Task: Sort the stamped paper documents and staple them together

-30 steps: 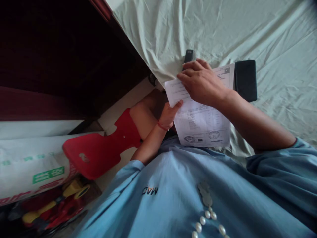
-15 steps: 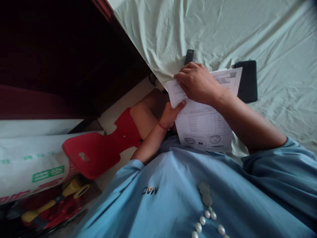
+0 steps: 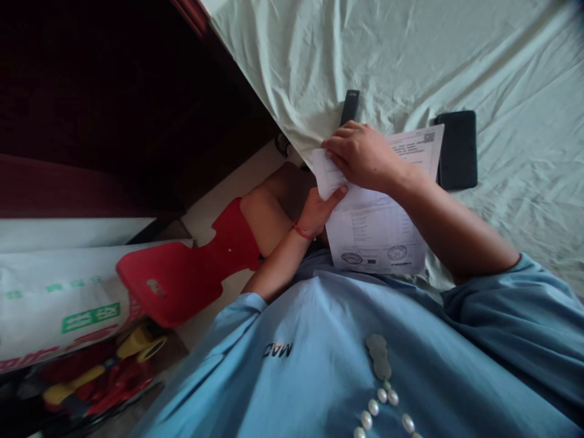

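The printed sheet lay at the near edge of the bed, its lower part w/ two round stamps hanging toward your lap, top corner just beside the black phone. Your right hand pressed flat on the sheet's upper left, fingers curled over the edge; grip looked closed on the paper, though from this angle I couldn't tell if one sheet or several were under it. Your left hand pinched the left margin from below, thumb on top. A small dark remote-like object sat just beyond your right fingers. To your left: a red plastic seat on the floor, a white printed sack beside it. To do this well, you'd want the left pinch firm & the right palm light, so the paper slid w/o creasing.
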`<state>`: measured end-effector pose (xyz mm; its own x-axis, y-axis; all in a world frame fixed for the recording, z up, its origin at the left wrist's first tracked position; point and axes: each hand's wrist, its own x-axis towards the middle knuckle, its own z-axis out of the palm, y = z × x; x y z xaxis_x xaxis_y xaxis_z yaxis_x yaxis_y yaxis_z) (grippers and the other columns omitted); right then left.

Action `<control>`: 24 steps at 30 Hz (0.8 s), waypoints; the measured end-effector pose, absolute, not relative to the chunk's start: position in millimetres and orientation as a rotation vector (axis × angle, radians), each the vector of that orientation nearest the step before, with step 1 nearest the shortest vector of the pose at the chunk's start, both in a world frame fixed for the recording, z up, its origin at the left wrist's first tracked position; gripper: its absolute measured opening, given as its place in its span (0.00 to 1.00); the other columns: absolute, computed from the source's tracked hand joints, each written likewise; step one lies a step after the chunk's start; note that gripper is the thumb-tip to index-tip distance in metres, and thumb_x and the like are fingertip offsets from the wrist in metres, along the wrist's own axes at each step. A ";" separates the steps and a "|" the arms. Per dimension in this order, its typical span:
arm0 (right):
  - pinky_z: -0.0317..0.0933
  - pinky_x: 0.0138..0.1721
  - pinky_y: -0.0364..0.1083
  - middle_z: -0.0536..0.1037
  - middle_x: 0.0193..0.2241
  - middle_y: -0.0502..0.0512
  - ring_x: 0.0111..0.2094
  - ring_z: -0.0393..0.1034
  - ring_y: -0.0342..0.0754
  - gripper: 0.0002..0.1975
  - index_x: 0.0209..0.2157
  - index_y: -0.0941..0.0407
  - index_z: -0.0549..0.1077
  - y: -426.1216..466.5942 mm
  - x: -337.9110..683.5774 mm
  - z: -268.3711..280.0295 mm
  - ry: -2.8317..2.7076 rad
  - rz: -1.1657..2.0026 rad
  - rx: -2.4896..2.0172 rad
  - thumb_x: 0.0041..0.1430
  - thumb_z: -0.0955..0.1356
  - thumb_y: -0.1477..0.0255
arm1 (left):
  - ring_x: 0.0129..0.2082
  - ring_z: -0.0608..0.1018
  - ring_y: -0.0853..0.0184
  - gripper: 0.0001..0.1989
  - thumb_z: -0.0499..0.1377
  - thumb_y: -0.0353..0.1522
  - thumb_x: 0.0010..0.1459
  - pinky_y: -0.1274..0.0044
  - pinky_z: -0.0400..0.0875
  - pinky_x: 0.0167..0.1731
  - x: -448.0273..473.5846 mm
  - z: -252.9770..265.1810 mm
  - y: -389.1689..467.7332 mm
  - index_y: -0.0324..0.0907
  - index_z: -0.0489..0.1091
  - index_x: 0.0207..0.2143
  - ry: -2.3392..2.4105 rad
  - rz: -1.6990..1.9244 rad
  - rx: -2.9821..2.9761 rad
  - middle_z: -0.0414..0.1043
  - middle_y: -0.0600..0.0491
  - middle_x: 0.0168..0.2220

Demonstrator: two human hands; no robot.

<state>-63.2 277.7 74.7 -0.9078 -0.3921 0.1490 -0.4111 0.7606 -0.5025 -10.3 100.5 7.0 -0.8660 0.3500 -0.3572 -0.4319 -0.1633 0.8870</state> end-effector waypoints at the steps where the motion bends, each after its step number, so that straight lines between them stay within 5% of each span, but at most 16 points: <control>1: 0.67 0.54 0.64 0.83 0.44 0.63 0.51 0.74 0.64 0.20 0.43 0.50 0.79 278.5 -63.4 73.0 -2.911 0.910 0.651 0.79 0.59 0.58 | 0.50 0.88 0.47 0.31 0.78 0.57 0.46 0.59 0.81 0.53 -11.1 7.3 100.2 0.44 0.84 0.43 1.617 2.065 -0.093 0.88 0.47 0.44; 8: 0.68 0.58 0.60 0.83 0.42 0.60 0.52 0.75 0.61 0.22 0.46 0.50 0.80 282.2 -61.2 75.6 -2.906 1.103 0.624 0.79 0.61 0.52 | 0.57 0.84 0.48 0.28 0.77 0.56 0.52 0.61 0.78 0.57 -23.5 22.4 103.2 0.47 0.81 0.45 1.686 2.195 -0.100 0.87 0.51 0.46; 13: 0.69 0.56 0.59 0.83 0.44 0.59 0.51 0.75 0.59 0.20 0.48 0.51 0.81 283.1 -63.0 77.8 -2.913 1.001 0.712 0.80 0.60 0.57 | 0.60 0.80 0.48 0.16 0.73 0.47 0.64 0.61 0.73 0.58 -27.4 33.4 104.4 0.45 0.78 0.35 1.820 2.026 -0.080 0.83 0.54 0.34; 16: 0.68 0.58 0.59 0.83 0.45 0.58 0.51 0.76 0.58 0.18 0.51 0.50 0.81 284.5 -63.6 77.2 -2.888 1.032 0.758 0.79 0.62 0.59 | 0.46 0.82 0.56 0.21 0.70 0.52 0.65 0.64 0.74 0.48 -27.1 29.4 102.5 0.45 0.77 0.33 1.851 2.020 -0.031 0.79 0.54 0.30; 19: 0.67 0.62 0.61 0.83 0.51 0.62 0.55 0.75 0.61 0.20 0.56 0.54 0.80 283.7 -61.1 76.9 -2.898 0.997 0.769 0.78 0.60 0.65 | 0.28 0.73 0.67 0.28 0.67 0.60 0.61 0.68 0.69 0.33 -27.1 23.3 100.9 0.44 0.76 0.31 1.858 2.065 0.053 0.73 0.56 0.26; 24: 0.65 0.66 0.65 0.81 0.58 0.63 0.63 0.71 0.63 0.23 0.64 0.54 0.76 279.9 -58.4 66.5 -2.792 0.955 0.778 0.78 0.59 0.66 | 0.22 0.65 0.70 0.26 0.69 0.56 0.63 0.71 0.59 0.24 -28.1 21.8 102.1 0.45 0.73 0.26 1.851 2.112 0.000 0.67 0.57 0.23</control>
<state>-58.4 279.9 66.5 -0.8664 -0.4373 0.2412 -0.4935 0.6751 -0.5484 -28.1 102.1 21.8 -0.9449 0.2465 -0.2157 -0.2461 -0.1000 0.9641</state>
